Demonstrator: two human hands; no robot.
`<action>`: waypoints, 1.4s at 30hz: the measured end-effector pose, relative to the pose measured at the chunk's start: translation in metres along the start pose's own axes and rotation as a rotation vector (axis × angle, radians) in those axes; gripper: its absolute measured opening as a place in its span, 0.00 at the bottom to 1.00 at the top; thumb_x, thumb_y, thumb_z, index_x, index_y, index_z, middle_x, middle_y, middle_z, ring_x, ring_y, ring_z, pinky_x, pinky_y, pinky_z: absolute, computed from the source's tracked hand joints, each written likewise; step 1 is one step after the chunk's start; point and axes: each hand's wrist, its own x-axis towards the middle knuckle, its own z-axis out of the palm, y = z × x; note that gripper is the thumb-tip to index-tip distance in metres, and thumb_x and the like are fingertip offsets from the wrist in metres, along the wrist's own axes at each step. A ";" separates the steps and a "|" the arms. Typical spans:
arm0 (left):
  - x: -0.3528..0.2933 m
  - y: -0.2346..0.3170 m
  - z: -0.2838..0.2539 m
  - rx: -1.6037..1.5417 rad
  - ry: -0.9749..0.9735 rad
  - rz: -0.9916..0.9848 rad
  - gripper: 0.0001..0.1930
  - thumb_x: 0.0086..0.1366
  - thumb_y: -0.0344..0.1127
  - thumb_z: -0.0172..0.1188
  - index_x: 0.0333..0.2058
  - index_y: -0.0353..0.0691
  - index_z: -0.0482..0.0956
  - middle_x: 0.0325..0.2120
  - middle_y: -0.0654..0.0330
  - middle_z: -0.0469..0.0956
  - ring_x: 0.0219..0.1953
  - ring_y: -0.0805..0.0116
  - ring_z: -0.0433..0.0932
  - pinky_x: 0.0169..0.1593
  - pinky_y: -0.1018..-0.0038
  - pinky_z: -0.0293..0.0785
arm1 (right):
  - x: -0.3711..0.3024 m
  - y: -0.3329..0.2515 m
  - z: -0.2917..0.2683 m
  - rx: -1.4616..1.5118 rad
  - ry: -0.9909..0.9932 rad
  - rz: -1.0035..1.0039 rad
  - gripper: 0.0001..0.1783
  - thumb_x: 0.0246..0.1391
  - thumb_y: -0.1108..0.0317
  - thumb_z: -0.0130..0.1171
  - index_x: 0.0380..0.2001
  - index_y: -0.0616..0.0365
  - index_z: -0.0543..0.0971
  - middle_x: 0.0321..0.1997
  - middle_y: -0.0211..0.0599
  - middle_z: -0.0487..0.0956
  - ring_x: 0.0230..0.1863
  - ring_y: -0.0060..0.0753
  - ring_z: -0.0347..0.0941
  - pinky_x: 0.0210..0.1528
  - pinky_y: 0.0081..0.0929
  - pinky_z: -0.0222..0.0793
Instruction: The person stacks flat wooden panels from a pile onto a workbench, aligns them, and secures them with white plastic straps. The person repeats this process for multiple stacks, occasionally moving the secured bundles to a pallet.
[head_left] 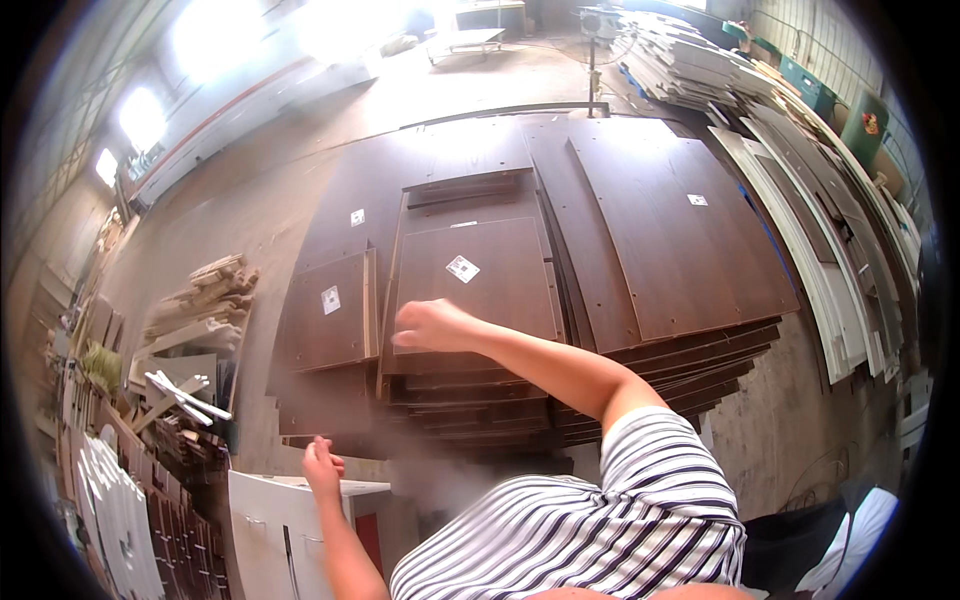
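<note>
My right hand (432, 326) reaches across the stacks with its fingers curled. It is over the lower left part of a dark brown wooden panel (490, 300) that bears a white label. What lies inside its fingers is hidden. My left hand (322, 466) is lower and to the left, fingers bent, beside the front of the stacks and above a white cabinet (262, 520). Between the hands a brownish smear blurs the view, and I cannot make out what it is. A smaller labelled brown panel (318, 318) lies left of my right hand.
Larger brown panels (680, 240) are piled at the right of the stacks. White and brown boards (800, 240) lie along the far right, with a pile of pale boards (680, 60) behind. Scrap wood (205, 300) and white strips (110, 510) are heaped on the left.
</note>
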 end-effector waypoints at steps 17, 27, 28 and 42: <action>-0.003 0.115 0.178 0.366 0.030 0.658 0.23 0.60 0.41 0.59 0.50 0.33 0.70 0.47 0.48 0.71 0.51 0.48 0.65 0.56 0.58 0.59 | -0.153 0.124 -0.051 -0.125 0.600 0.281 0.28 0.62 0.59 0.45 0.60 0.65 0.62 0.67 0.52 0.56 0.68 0.49 0.53 0.66 0.37 0.50; -0.044 0.089 0.166 -0.618 -0.344 -0.173 0.14 0.66 0.38 0.56 0.46 0.38 0.68 0.41 0.61 0.74 0.39 0.72 0.75 0.41 0.70 0.76 | -0.146 0.119 -0.115 0.065 0.693 0.293 0.11 0.55 0.65 0.55 0.33 0.63 0.78 0.29 0.40 0.80 0.32 0.30 0.76 0.37 0.27 0.70; -0.048 0.092 0.166 -0.651 -0.408 -0.207 0.14 0.66 0.39 0.55 0.46 0.38 0.68 0.41 0.60 0.74 0.40 0.71 0.76 0.41 0.70 0.77 | -0.125 0.130 -0.130 0.065 0.754 0.248 0.11 0.55 0.65 0.54 0.34 0.63 0.77 0.28 0.40 0.79 0.33 0.30 0.76 0.38 0.27 0.70; -0.106 0.099 0.143 -0.734 -0.392 -0.364 0.16 0.68 0.37 0.51 0.49 0.34 0.68 0.39 0.59 0.76 0.39 0.68 0.77 0.40 0.71 0.76 | 0.151 0.342 -0.250 0.561 0.942 0.448 0.12 0.57 0.64 0.55 0.39 0.63 0.76 0.37 0.34 0.75 0.38 0.27 0.71 0.40 0.27 0.72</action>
